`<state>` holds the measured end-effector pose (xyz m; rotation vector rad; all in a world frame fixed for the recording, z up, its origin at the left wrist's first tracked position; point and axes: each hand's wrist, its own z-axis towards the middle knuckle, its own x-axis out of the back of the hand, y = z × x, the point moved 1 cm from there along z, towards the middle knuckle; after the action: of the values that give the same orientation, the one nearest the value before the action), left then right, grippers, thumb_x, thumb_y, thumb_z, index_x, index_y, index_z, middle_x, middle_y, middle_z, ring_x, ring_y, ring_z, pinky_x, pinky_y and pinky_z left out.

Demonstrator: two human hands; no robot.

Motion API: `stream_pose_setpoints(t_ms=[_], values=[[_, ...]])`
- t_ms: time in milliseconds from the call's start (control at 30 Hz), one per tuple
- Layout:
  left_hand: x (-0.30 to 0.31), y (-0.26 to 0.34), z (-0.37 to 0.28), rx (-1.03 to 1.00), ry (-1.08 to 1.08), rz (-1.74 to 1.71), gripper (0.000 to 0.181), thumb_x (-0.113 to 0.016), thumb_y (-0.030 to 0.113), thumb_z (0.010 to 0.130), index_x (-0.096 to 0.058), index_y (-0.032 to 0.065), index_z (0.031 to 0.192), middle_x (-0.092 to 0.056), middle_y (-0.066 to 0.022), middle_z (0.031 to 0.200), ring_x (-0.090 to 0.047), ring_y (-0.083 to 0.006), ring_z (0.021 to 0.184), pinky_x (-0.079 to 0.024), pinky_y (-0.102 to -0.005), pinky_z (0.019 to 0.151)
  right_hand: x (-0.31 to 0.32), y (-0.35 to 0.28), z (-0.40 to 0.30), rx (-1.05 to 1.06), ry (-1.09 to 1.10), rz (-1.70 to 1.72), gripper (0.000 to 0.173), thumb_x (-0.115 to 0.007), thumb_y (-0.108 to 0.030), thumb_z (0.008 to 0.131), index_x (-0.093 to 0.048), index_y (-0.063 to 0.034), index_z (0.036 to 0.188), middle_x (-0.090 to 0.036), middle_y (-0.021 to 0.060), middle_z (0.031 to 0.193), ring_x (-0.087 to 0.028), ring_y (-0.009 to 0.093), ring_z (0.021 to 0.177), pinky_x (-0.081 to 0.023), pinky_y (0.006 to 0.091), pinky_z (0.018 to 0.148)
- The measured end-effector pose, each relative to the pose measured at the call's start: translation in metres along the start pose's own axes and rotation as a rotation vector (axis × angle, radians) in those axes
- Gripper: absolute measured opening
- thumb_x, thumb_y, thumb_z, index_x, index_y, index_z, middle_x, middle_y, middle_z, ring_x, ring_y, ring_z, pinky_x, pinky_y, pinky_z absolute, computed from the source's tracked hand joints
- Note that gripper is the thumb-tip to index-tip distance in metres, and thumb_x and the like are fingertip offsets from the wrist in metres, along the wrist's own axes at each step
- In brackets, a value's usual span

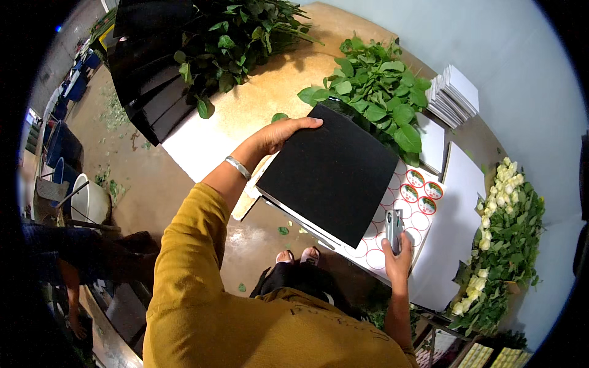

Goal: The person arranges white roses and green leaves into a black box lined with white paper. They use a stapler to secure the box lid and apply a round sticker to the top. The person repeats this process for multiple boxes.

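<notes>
My left hand [283, 133] rests on the upper left edge of a square black sheet [329, 175], thumb on top and the other fingers hidden beneath it. From the sheet's far side sticks out a bunch of green leafy stems [382, 87]; how far it runs underneath is hidden. My right hand [398, 260] grips a grey metal stapler [393, 227], held just right of the black sheet. Below the stapler lies a white sticker sheet [418, 221] with red-ringed circles, several still carrying round printed stickers [427, 205].
Dark leafy stems [234, 41] lie at the table's far left beside glossy black sheets [156, 87]. White cards [453, 96] are stacked at the back right. Bunches of white roses [501, 193] line the right edge. Another person's arm [71, 294] shows at lower left, near a white tub [91, 198].
</notes>
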<state>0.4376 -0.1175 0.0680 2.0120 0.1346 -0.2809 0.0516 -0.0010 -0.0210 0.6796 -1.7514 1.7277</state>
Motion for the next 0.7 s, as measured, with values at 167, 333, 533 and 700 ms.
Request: stream_pose_setpoints(t_ms=[167, 333, 533, 700], values=[[-0.001, 0.007, -0.008, 0.007, 0.092, 0.088, 0.056, -0.069, 0.046, 0.077, -0.061, -0.0013, 0.106, -0.064, -0.0134, 0.095, -0.062, -0.0208, 0.085, -0.050, -0.0306, 0.076, -0.017, 0.008, 0.017, 0.110, -0.046, -0.307, 0.071, -0.073, -0.027, 0.072, -0.041, 0.0045, 0.127, -0.045, 0.0235, 0.122, -0.044, 0.036, 0.116, -0.034, 0.0413, 0.099], [0.003, 0.006, -0.005, -0.012, 0.158, 0.218, 0.060, -0.066, 0.048, 0.079, -0.060, -0.0063, 0.105, -0.064, -0.0123, 0.089, -0.061, -0.0172, 0.080, -0.050, -0.0269, 0.072, -0.005, -0.049, 0.031, -0.041, -0.156, 0.180, 0.067, -0.059, -0.037, 0.086, -0.035, 0.0018, 0.134, -0.039, 0.0229, 0.135, -0.035, 0.034, 0.127, -0.027, 0.0403, 0.105], [0.007, -0.004, -0.006, -0.137, 0.080, 0.276, 0.069, -0.058, 0.049, 0.086, -0.055, -0.0145, 0.113, -0.062, -0.0181, 0.104, -0.059, -0.0181, 0.096, -0.045, -0.0272, 0.087, -0.010, -0.155, 0.030, -0.188, -0.279, 0.355, 0.081, -0.042, -0.057, 0.090, -0.028, 0.0068, 0.137, -0.035, 0.0225, 0.138, -0.031, 0.029, 0.131, -0.021, 0.0343, 0.108], [0.014, -0.033, -0.032, -0.121, 0.008, 0.325, 0.073, -0.051, 0.045, 0.091, -0.033, -0.0128, 0.133, -0.045, -0.0212, 0.131, -0.044, -0.0229, 0.120, -0.032, -0.0300, 0.103, -0.032, -0.128, 0.027, -0.346, -0.166, 0.468, 0.099, -0.044, -0.067, 0.082, -0.019, 0.0114, 0.138, -0.027, 0.0276, 0.142, -0.024, 0.033, 0.135, -0.019, 0.0361, 0.109]])
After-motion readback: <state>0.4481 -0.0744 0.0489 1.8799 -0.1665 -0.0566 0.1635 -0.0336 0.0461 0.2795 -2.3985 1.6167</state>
